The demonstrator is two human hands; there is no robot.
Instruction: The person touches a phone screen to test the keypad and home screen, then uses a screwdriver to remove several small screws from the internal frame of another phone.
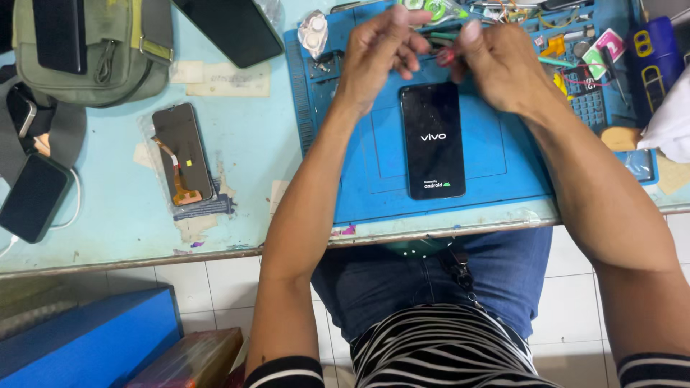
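A black smartphone [432,139] lies face up on the blue work mat [503,154], its screen lit with a start-up logo. Above its top edge my left hand [381,50] and my right hand [496,61] are brought close together. Between their fingertips is a small red-tipped tool [445,54], which the right hand pinches. The left hand's fingers are curled next to it; what they hold is hidden. Both forearms reach over the mat from the near table edge.
A loose phone display with an orange flex cable [181,153] lies on the light blue table to the left. An olive bag [93,47] and dark phones [32,197] sit further left. Small tools and parts fill the mat's far-right tray [586,50]. Blue boxes [86,341] stand on the floor.
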